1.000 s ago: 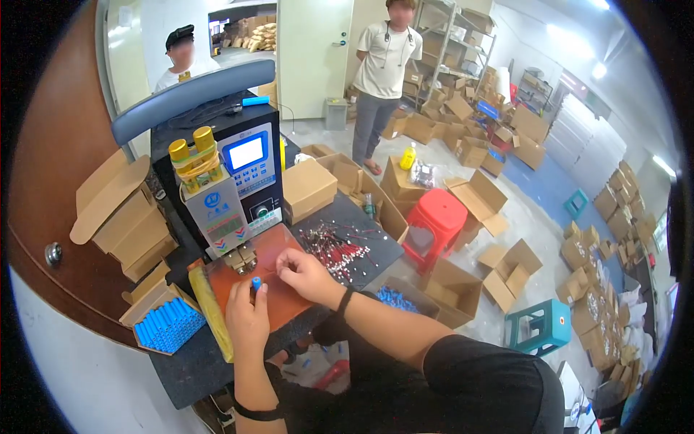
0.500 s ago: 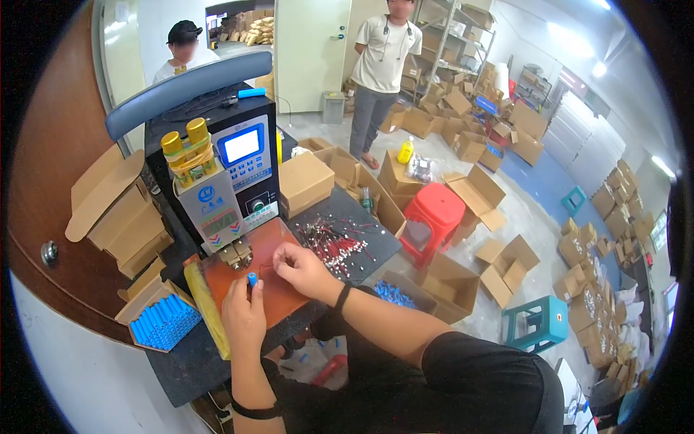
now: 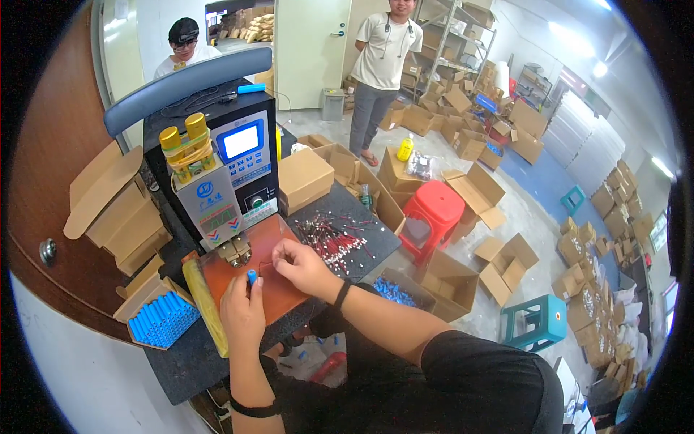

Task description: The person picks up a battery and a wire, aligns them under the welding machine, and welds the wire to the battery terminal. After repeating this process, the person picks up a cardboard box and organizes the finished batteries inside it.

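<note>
My left hand (image 3: 243, 315) grips a small blue cylindrical battery cell (image 3: 251, 276), its end standing up between thumb and fingers. My right hand (image 3: 302, 270) is closed in a pinch on a thin dark wire (image 3: 265, 265), close to the cell's right side. Both hands are over an orange-brown mat (image 3: 285, 299), just below the metal head (image 3: 234, 252) of a bench machine (image 3: 249, 170) with a lit screen. To the right of my right hand lies a pile of red and black wires with white ends (image 3: 338, 242).
A carton of blue cells (image 3: 163, 322) sits left of the mat, beside a yellow-wrapped strip (image 3: 204, 307). Behind the wires stands a closed cardboard box (image 3: 305, 177). A red stool (image 3: 436, 206), open cartons and a teal stool (image 3: 536, 322) are on the floor. Two people are beyond the table.
Both hands stay almost in place, still holding the cell and wire. The view has shifted slightly, and the person at the back left has raised their head.
</note>
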`<state>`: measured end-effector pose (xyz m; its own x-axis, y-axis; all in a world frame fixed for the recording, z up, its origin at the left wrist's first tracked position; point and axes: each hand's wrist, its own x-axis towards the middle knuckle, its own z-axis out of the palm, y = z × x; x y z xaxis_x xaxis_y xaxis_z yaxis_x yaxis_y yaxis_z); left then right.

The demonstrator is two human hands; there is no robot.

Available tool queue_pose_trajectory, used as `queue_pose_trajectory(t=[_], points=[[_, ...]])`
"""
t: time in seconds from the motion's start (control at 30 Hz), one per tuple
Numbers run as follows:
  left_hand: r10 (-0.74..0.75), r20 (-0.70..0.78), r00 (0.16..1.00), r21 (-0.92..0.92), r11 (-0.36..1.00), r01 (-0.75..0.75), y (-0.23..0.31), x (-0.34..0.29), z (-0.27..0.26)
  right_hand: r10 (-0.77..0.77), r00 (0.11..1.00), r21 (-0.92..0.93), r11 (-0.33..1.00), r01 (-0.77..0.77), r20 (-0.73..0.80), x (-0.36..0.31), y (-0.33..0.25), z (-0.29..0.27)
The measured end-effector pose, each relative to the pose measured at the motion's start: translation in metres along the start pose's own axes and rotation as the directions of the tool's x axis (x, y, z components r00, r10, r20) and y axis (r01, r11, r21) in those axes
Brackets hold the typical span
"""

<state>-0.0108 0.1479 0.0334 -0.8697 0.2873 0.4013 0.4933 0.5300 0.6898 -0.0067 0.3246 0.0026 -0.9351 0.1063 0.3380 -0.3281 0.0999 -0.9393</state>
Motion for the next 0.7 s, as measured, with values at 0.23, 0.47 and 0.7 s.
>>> queue_pose_trajectory(t=[0.23,0.47,0.7], points=[[-0.082,0.064,0.995,-0.018,0.996,0.084,0.007,0.0,-0.004,0.007,1.0,-0.032,0.999,-0.007,-0.004,-0.001,-0.002,-0.001],[0.033,-0.039,0.999,0.028,0.999,-0.032,-0.007,-0.004,0.004,-0.023,0.998,0.001,1.0,0.023,-0.05,-0.001,0.004,0.0],[-0.052,0.038,0.998,-0.142,0.988,0.057,-0.002,-0.005,0.0,-0.027,0.999,-0.013,1.0,0.026,-0.039,-0.001,0.007,-0.001]])
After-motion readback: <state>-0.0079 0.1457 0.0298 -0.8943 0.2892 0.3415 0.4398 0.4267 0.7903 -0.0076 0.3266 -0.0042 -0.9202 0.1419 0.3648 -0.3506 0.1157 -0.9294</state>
